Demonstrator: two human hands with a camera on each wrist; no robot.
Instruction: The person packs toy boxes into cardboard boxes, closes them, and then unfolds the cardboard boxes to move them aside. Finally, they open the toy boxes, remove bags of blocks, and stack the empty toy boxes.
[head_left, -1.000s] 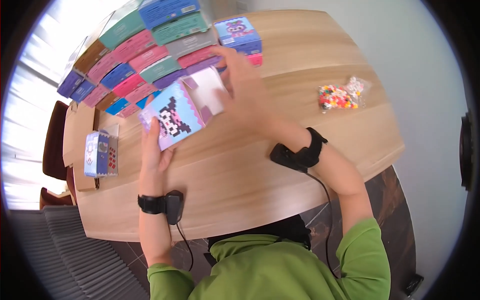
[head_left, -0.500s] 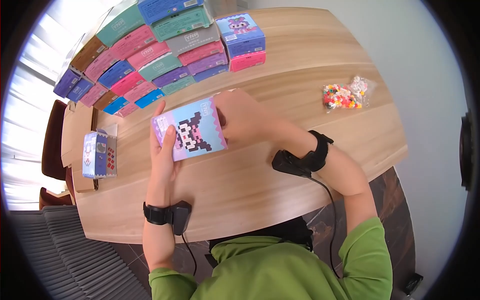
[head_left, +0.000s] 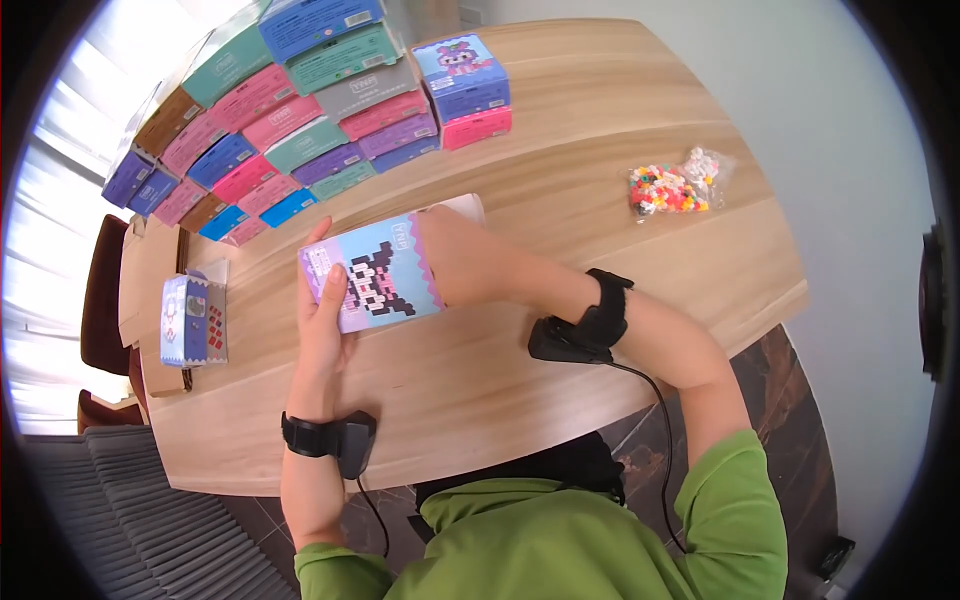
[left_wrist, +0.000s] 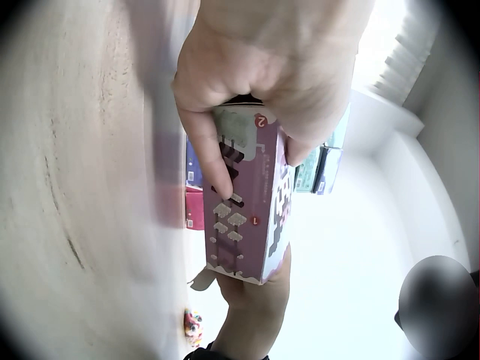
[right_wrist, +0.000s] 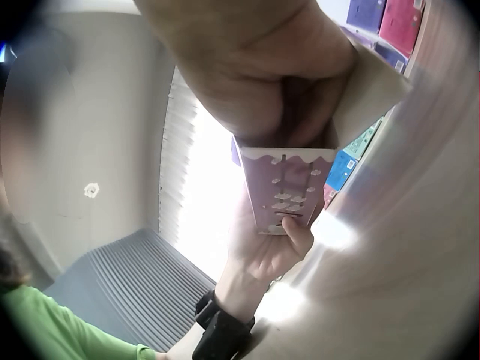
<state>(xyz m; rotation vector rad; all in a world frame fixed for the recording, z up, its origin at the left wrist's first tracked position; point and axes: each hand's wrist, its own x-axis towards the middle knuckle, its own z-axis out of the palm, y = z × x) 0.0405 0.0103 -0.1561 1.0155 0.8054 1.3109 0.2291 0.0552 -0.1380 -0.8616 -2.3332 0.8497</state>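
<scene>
We list: one box (head_left: pixel 372 275), frame centre, left hand (head_left: pixel 322 322) gripping it; right hand (head_left: pixel 468 255) at its opening, grip untellable; forcing could tear the flap (right_wrist: pixel 376 97).

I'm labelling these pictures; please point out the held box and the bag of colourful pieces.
Held box (head_left: pixel 378 275): head view, on its printed panel.
Bag of colourful pieces (head_left: pixel 668 190): head view, on its filled part.
</scene>
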